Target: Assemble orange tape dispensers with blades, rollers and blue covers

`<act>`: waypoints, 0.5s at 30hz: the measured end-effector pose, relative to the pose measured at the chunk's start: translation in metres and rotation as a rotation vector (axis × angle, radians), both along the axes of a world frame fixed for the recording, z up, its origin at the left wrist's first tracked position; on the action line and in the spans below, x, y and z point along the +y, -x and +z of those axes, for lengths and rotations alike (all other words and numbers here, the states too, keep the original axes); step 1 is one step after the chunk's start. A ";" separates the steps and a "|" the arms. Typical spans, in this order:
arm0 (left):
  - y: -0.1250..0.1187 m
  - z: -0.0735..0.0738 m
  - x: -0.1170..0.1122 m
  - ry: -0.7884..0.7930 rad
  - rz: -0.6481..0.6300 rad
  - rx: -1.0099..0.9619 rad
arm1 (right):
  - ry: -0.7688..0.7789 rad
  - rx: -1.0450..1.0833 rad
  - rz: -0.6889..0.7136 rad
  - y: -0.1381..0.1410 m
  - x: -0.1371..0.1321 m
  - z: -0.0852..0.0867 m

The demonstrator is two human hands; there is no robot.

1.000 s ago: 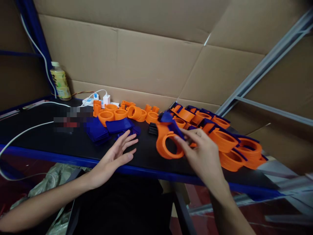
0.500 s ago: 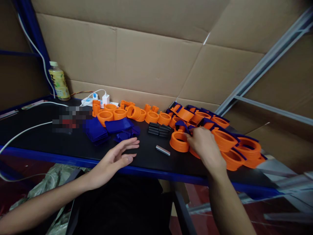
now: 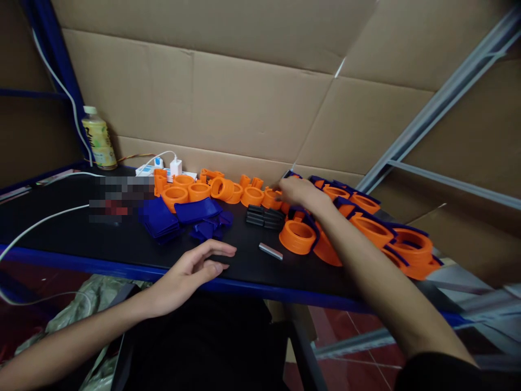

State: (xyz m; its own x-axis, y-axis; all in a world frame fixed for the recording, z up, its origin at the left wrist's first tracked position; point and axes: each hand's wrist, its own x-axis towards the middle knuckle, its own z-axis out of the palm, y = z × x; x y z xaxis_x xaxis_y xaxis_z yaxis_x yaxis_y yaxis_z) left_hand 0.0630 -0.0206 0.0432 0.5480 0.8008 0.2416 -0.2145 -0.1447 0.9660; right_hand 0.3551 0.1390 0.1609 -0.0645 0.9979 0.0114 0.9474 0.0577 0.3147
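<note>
My left hand [image 3: 201, 266] hovers at the table's front edge, thumb and fingers apart, with nothing in it. Beyond it lie a small heap of dark blue plastic pieces [image 3: 209, 225] and a stack of flat blue pieces [image 3: 158, 219]. My right hand [image 3: 299, 193] reaches to the back, its fingertips at an orange plastic ring [image 3: 272, 199]; whether they grip it is hidden. Below that arm stands an orange ring with a blue strip [image 3: 298, 237]. A bundle of black parts [image 3: 264, 217] and a small silver bar [image 3: 271, 251] lie between my hands.
More orange rings [image 3: 175, 195] line the back. Rings with blue strips [image 3: 372, 229] are piled at the right. A yellow-labelled bottle [image 3: 100, 138], a white power strip [image 3: 148, 169] and a white cable [image 3: 44, 216] are at the left. Cardboard [image 3: 244, 108] walls the back.
My right hand has left the orange ring with the blue strip at the front and moved back and left to the rear row. My left hand has drawn its fingers slightly closer together.
</note>
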 end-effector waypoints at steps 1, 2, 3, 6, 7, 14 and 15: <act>0.000 0.000 0.001 -0.007 -0.007 0.007 | 0.055 -0.011 -0.010 0.005 0.013 0.000; 0.000 -0.001 0.001 -0.014 -0.014 0.011 | 0.103 -0.023 -0.022 0.009 0.024 -0.002; 0.001 -0.001 0.002 -0.021 -0.021 0.014 | 0.142 -0.037 -0.034 0.012 0.032 -0.004; 0.001 0.000 0.002 -0.025 -0.034 0.015 | 0.179 -0.058 -0.040 0.015 0.040 -0.005; 0.002 0.000 0.003 -0.020 -0.035 0.014 | 0.167 -0.058 -0.033 0.014 0.038 -0.004; 0.001 -0.004 0.006 0.054 -0.033 -0.103 | -0.120 -0.012 0.088 0.006 -0.012 0.028; 0.001 -0.005 0.007 0.068 -0.030 -0.134 | -0.168 -0.004 0.109 0.009 -0.023 0.031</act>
State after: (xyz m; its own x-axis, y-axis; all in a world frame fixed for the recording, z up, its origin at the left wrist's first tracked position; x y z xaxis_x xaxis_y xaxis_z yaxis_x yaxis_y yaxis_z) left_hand 0.0625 -0.0139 0.0383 0.5379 0.8018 0.2605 -0.3457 -0.0720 0.9356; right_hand 0.3459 0.1157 0.1917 -0.1728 0.9690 0.1765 0.9372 0.1066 0.3322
